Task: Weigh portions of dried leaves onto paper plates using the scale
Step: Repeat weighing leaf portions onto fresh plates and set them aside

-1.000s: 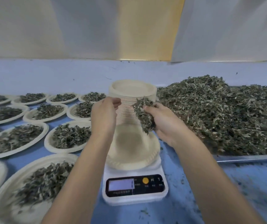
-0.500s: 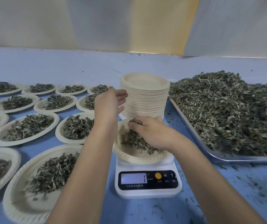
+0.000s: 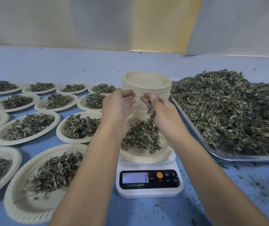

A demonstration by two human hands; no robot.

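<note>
scale readout (image 3: 135, 177) blurred (unreadable), tray (image 3: 238, 158) cropped right

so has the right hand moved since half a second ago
Yes. The right hand has lifted up off the plate on the scale and now pinches dried leaves level with the plate stack behind it.

Blue table (image 3: 98, 66) bears plates (image 3: 28, 126), scale (image 3: 148, 191), tray (image 3: 228, 156).

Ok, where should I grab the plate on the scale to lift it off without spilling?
Take the plate by its near rim, coming from the front. That fluted rim is bare and flares upward off the scale, leaving room to hook underneath. The leaves heap mid-plate, and the plate stack blocks the back.
</note>
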